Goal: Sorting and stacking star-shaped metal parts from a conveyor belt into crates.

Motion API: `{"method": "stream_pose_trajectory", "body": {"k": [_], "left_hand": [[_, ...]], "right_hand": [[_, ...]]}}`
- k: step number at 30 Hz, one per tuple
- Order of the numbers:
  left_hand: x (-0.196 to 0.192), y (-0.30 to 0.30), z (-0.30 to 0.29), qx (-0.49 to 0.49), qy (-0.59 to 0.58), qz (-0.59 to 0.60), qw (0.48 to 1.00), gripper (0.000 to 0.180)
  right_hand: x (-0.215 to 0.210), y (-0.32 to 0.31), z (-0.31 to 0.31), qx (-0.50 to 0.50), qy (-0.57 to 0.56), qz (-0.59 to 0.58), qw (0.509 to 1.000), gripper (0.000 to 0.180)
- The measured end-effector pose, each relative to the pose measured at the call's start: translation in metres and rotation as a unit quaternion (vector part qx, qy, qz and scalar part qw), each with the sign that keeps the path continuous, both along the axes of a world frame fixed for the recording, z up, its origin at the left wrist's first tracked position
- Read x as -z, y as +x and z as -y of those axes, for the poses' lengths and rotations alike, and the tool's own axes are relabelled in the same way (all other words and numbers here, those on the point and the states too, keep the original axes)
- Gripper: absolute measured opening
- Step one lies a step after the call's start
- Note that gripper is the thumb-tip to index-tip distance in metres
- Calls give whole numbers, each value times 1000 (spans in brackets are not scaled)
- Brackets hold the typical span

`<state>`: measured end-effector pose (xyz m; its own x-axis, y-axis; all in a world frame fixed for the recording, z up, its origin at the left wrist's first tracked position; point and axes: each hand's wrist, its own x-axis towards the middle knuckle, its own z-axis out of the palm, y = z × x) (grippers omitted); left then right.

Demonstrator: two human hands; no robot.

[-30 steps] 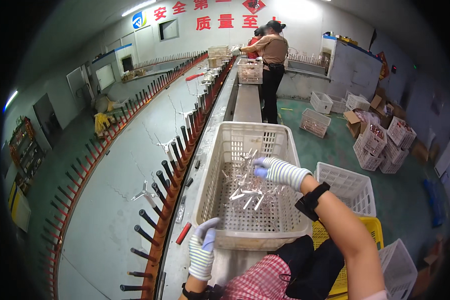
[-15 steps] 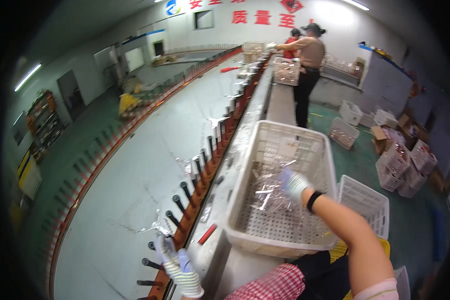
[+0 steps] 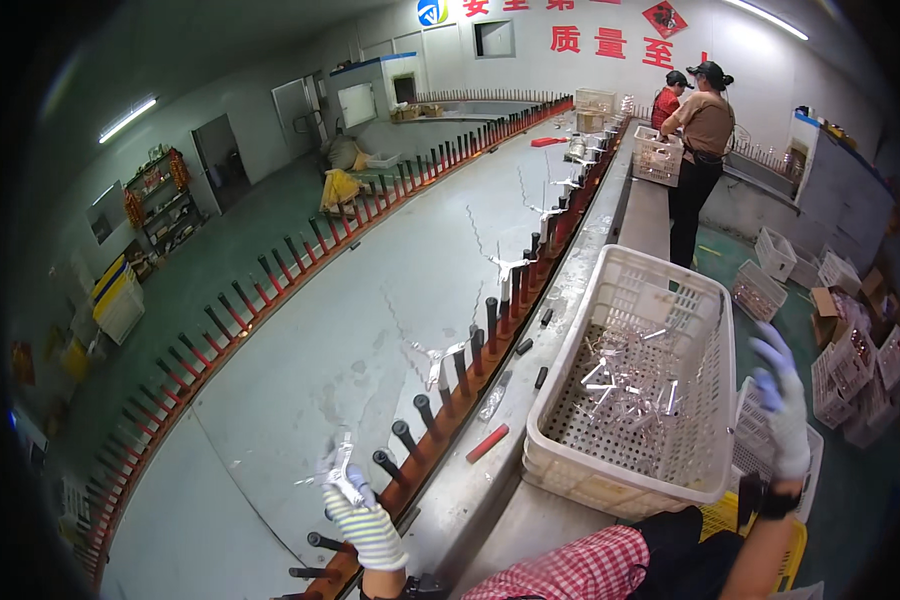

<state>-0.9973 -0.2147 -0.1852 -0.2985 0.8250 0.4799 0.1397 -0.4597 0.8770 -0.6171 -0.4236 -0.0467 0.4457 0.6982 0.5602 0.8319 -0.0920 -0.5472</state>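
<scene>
Left hand [image 3: 355, 500] raised, gripping clear-wrapped part [image 3: 338, 468] beside pegs [image 3: 402, 437] | right hand [image 3: 782, 400] lifted, fingers spread, beside crate [image 3: 570, 470]

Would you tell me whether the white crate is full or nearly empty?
Nearly empty: the white crate holds only scattered clear pieces across its bare perforated bottom.

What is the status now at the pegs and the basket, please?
Left hand grips a clear plastic piece beside the black pegs. Right hand open, empty, by the white basket. Nothing blocks the pegs.
</scene>
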Motion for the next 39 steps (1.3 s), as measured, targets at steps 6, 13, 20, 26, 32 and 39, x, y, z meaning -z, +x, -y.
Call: {"method": "stream_pose_trajectory", "body": {"k": [6,13,20,26,32,39], "left_hand": [[-15,39,34,295,-11,-11,955,44],[43,69,4,75,36,-44,996,41],[35,50,-39,18,-10,77,997,36],[-19,8,9,-79,111,-100,986,32],[-51,67,19,268,-23,188,944,32],[59,90,-35,-50,10,-41,998,24]], "right_hand": [[196,81,149,174,268,-306,897,30],[284,64,186,224,46,-461,858,25],[276,45,176,156,-37,-425,891,26],[274,40,165,137,-43,-394,908,27],[308,60,169,152,-92,-310,934,26],[264,29,165,127,-82,-351,924,24]]}}
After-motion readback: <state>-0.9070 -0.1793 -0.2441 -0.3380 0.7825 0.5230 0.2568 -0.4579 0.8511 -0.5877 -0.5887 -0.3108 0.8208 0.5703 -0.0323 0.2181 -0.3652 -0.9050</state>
